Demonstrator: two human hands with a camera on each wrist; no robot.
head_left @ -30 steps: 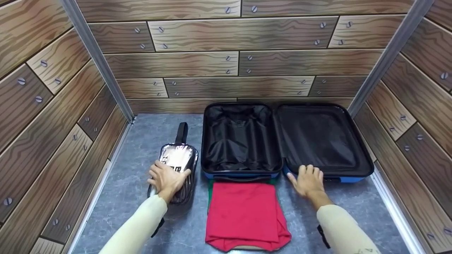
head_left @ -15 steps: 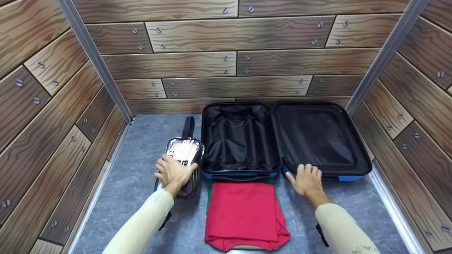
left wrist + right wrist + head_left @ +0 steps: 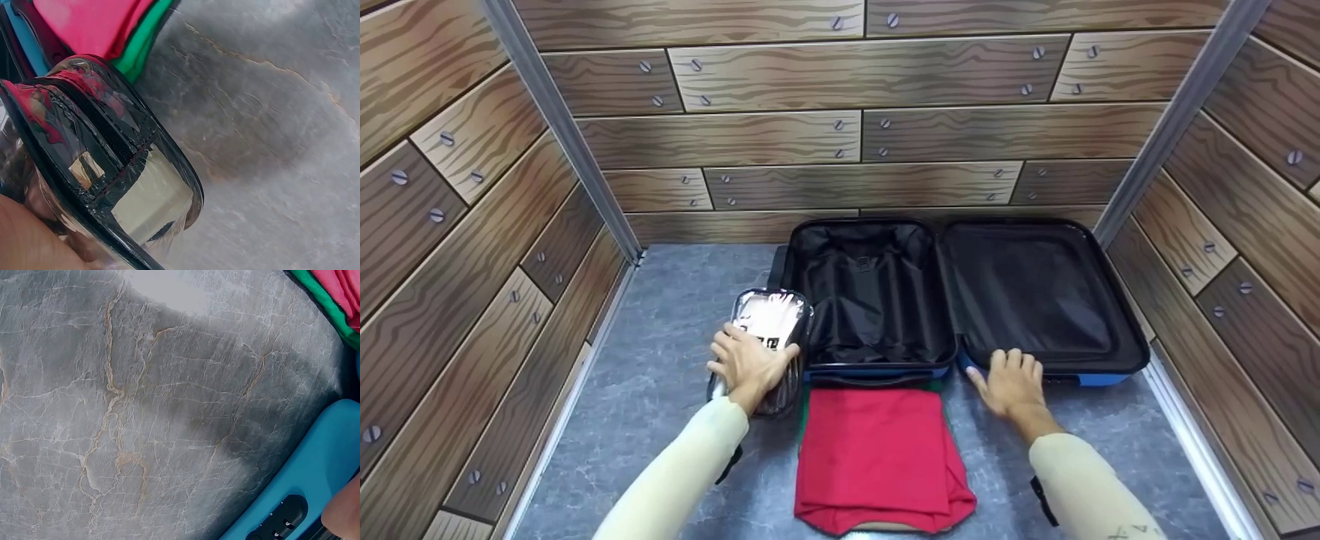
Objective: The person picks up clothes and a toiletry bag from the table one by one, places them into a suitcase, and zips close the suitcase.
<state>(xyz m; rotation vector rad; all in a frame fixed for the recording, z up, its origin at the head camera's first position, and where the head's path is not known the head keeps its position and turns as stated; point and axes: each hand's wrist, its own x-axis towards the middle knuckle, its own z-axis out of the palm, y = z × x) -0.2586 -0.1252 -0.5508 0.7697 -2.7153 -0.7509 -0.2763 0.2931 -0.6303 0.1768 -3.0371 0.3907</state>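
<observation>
In the head view we see the left hand (image 3: 750,364) spread across a clear toiletry bag (image 3: 771,315), thumb on its right side and fingers on its left, clamped on it. The bag is at the left edge of the open suitcase (image 3: 877,307), overlapping its rim from above; we cannot tell whether the two touch. Its black strap (image 3: 778,266) points to the far side.

The left wrist view adds what the hand covers: a black zip (image 3: 101,121) along the bag's side and a cream-coloured block (image 3: 154,197) behind the clear plastic.

Our right hand (image 3: 1011,386) rests on the near edge of the suitcase's right half, fingers relaxed over the rim, thumb apart. Only the right wrist view shows the dials of the combination lock (image 3: 281,517) in the blue shell.

Nearest us, folded red cloth (image 3: 877,457) lies on the grey marbled floor (image 3: 660,337); both wrist views show green cloth (image 3: 135,62) along its edge.
</observation>
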